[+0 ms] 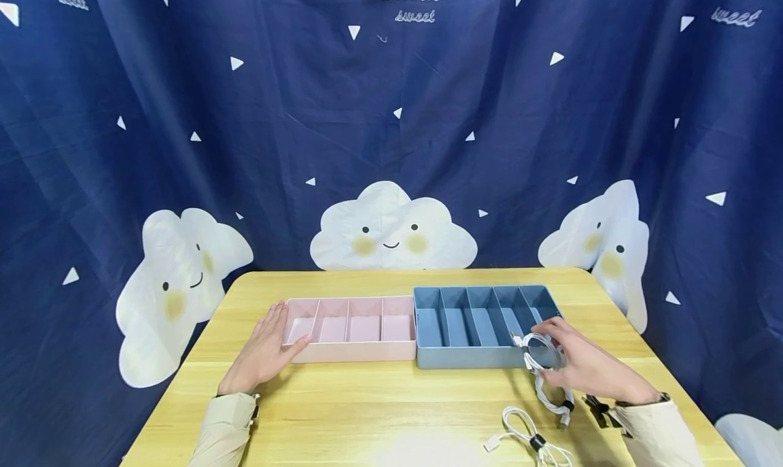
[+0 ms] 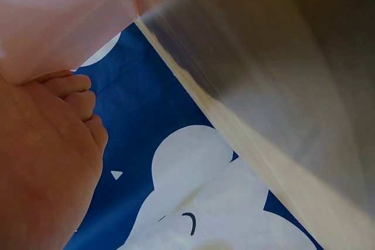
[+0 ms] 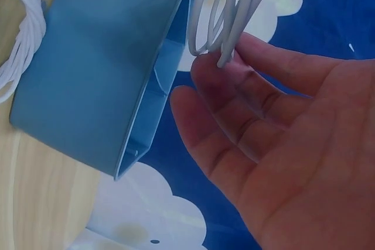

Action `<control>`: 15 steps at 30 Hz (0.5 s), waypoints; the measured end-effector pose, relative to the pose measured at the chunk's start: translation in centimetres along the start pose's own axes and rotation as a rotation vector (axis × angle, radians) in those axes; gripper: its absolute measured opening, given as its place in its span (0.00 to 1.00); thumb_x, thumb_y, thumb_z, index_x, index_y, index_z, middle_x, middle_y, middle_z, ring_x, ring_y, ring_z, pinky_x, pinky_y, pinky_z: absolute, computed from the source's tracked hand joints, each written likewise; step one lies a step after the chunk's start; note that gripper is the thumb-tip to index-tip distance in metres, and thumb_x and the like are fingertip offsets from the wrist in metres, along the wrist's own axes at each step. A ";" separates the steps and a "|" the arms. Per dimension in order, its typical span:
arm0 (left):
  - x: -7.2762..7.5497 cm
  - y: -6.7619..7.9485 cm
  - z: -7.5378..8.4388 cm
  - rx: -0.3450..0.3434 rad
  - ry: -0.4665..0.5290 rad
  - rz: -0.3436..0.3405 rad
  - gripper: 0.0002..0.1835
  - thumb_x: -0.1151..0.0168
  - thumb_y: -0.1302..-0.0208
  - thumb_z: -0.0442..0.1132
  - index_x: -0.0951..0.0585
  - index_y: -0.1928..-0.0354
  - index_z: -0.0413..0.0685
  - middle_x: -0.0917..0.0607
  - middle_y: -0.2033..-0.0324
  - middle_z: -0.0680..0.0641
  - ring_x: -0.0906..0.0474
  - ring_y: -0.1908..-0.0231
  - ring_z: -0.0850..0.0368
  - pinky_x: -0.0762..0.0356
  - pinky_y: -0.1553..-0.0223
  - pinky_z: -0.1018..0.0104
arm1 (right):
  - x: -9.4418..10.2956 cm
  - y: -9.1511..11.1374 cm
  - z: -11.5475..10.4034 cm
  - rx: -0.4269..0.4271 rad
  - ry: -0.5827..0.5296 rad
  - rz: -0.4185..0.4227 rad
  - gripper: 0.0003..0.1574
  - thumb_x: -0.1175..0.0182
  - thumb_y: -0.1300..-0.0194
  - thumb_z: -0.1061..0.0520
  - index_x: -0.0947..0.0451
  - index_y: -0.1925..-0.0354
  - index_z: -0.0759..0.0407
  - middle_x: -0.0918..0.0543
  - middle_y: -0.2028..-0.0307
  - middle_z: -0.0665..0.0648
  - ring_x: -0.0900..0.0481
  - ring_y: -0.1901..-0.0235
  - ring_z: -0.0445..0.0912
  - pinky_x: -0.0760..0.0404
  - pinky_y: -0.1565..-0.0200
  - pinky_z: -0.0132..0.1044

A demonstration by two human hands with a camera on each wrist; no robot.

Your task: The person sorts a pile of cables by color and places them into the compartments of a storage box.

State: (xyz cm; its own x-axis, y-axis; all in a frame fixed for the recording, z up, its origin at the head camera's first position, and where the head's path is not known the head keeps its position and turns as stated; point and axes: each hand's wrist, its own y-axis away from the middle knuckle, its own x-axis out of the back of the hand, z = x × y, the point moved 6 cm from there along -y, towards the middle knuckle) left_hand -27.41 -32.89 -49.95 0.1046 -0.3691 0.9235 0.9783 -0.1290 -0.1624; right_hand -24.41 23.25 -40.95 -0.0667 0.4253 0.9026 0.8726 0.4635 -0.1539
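Observation:
My right hand (image 1: 590, 366) pinches a coiled white charging cable (image 3: 234, 16) between thumb and fingers, above the front right corner of the blue divided box (image 1: 465, 358). In the right wrist view the loops hang at the fingertips, outside the box's rim. My left hand (image 1: 259, 355) rests against the left end of the pink divided box (image 1: 361, 352), fingers straight along its side and thumb at the front rim. The left wrist view shows those fingers (image 2: 81, 102) next to the pink wall. Both boxes stand side by side.
A second white cable (image 1: 546, 397) with a black tie lies below my right hand. Another white cable (image 1: 520, 431), also tied in black, lies nearer the front. A small black object (image 1: 598, 410) is beside my right wrist. Behind the wooden table (image 1: 367, 399) hangs a blue cloud-patterned curtain (image 1: 281, 141).

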 end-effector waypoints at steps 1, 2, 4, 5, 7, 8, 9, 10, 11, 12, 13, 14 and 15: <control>0.0 0.0 0.0 0.000 0.001 0.000 0.55 0.48 0.27 0.68 0.51 0.20 0.29 0.51 0.19 0.29 0.56 0.19 0.30 0.52 0.21 0.32 | 0.0 -0.1 -0.1 0.003 0.002 0.003 0.38 0.23 0.48 0.54 0.24 0.41 0.62 0.23 0.47 0.54 0.24 0.56 0.36 0.20 0.58 0.33; 0.0 0.0 0.0 0.001 0.000 0.001 0.55 0.48 0.27 0.68 0.51 0.20 0.29 0.50 0.19 0.29 0.56 0.19 0.30 0.52 0.21 0.32 | 0.0 -0.2 -0.2 0.007 0.003 0.006 0.37 0.23 0.48 0.54 0.24 0.41 0.62 0.23 0.47 0.53 0.24 0.56 0.37 0.19 0.57 0.33; 0.0 0.1 -0.1 0.002 0.000 0.002 0.55 0.48 0.27 0.68 0.51 0.20 0.29 0.50 0.19 0.29 0.55 0.19 0.30 0.52 0.21 0.32 | 0.0 -0.4 -0.4 0.018 0.005 0.009 0.38 0.23 0.48 0.54 0.23 0.41 0.62 0.23 0.49 0.53 0.24 0.56 0.39 0.20 0.58 0.33; 0.0 0.1 -0.1 0.003 0.001 0.002 0.55 0.48 0.27 0.68 0.51 0.20 0.29 0.50 0.19 0.29 0.55 0.19 0.30 0.52 0.21 0.32 | -0.1 -0.5 -0.5 0.024 0.004 0.008 0.38 0.23 0.49 0.55 0.23 0.41 0.62 0.23 0.49 0.53 0.24 0.57 0.40 0.21 0.58 0.32; 0.0 0.1 -0.1 0.004 0.003 0.002 0.54 0.48 0.27 0.68 0.51 0.20 0.28 0.50 0.19 0.29 0.55 0.19 0.30 0.52 0.21 0.32 | -0.2 -0.7 -0.7 0.035 0.004 0.004 0.38 0.23 0.49 0.56 0.23 0.41 0.63 0.23 0.49 0.54 0.24 0.58 0.40 0.22 0.59 0.31; 0.0 0.1 -0.2 0.005 0.004 0.001 0.55 0.48 0.27 0.68 0.51 0.20 0.28 0.50 0.19 0.29 0.55 0.19 0.30 0.52 0.21 0.32 | -0.2 -0.8 -0.7 0.036 -0.001 -0.002 0.38 0.23 0.49 0.56 0.24 0.41 0.63 0.24 0.48 0.54 0.24 0.59 0.39 0.23 0.60 0.31; 0.0 0.1 -0.2 0.006 0.003 0.001 0.55 0.48 0.27 0.68 0.51 0.20 0.29 0.50 0.19 0.29 0.55 0.19 0.30 0.52 0.21 0.32 | -0.3 -0.9 -0.7 0.035 -0.005 -0.010 0.38 0.24 0.48 0.56 0.24 0.40 0.63 0.24 0.48 0.54 0.25 0.58 0.38 0.23 0.60 0.30; 0.0 0.1 -0.2 0.006 0.002 0.001 0.55 0.48 0.27 0.68 0.51 0.20 0.29 0.50 0.19 0.29 0.55 0.19 0.30 0.52 0.21 0.32 | -0.3 -1.1 -0.7 0.034 -0.010 -0.016 0.38 0.24 0.48 0.56 0.24 0.40 0.63 0.24 0.48 0.55 0.25 0.59 0.37 0.23 0.60 0.30; 0.0 0.1 -0.2 0.007 0.002 0.001 0.55 0.49 0.27 0.69 0.51 0.20 0.29 0.50 0.19 0.29 0.55 0.19 0.30 0.52 0.21 0.32 | -0.4 -1.2 -0.7 0.038 -0.015 -0.017 0.37 0.24 0.48 0.56 0.24 0.40 0.62 0.24 0.48 0.54 0.25 0.59 0.36 0.23 0.60 0.30; 0.0 0.1 -0.2 0.008 0.003 -0.001 0.55 0.49 0.27 0.69 0.51 0.20 0.29 0.50 0.19 0.29 0.55 0.19 0.30 0.52 0.21 0.32 | -0.4 -1.3 -0.7 0.041 -0.017 -0.016 0.37 0.24 0.47 0.56 0.24 0.40 0.62 0.24 0.48 0.54 0.26 0.59 0.36 0.23 0.60 0.30; -0.1 0.1 -0.2 0.009 0.002 0.000 0.55 0.49 0.27 0.69 0.51 0.20 0.29 0.49 0.19 0.29 0.55 0.19 0.30 0.52 0.21 0.32 | -0.4 -1.4 -0.8 0.039 -0.020 -0.019 0.37 0.24 0.47 0.56 0.24 0.40 0.61 0.25 0.47 0.55 0.25 0.58 0.36 0.23 0.60 0.30; -0.1 0.1 -0.2 0.009 0.001 0.000 0.55 0.49 0.27 0.70 0.51 0.20 0.29 0.49 0.19 0.29 0.55 0.19 0.30 0.52 0.21 0.32 | -0.4 -1.5 -0.8 0.034 -0.018 -0.021 0.37 0.24 0.47 0.55 0.24 0.40 0.61 0.25 0.46 0.55 0.25 0.57 0.37 0.24 0.60 0.31; -0.1 0.1 -0.2 0.009 0.000 0.001 0.56 0.49 0.27 0.70 0.51 0.20 0.29 0.49 0.19 0.29 0.54 0.19 0.30 0.52 0.21 0.32 | -0.5 -1.6 -0.9 0.030 -0.019 -0.023 0.37 0.24 0.47 0.55 0.24 0.40 0.60 0.25 0.46 0.55 0.25 0.57 0.38 0.24 0.60 0.31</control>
State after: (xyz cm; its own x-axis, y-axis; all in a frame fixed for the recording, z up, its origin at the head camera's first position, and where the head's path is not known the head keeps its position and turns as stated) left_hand -27.36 -33.10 -50.10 0.1054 -0.3690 0.9234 0.9798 -0.1203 -0.1599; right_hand -25.37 21.61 -40.78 -0.0954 0.4287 0.8984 0.8557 0.4965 -0.1461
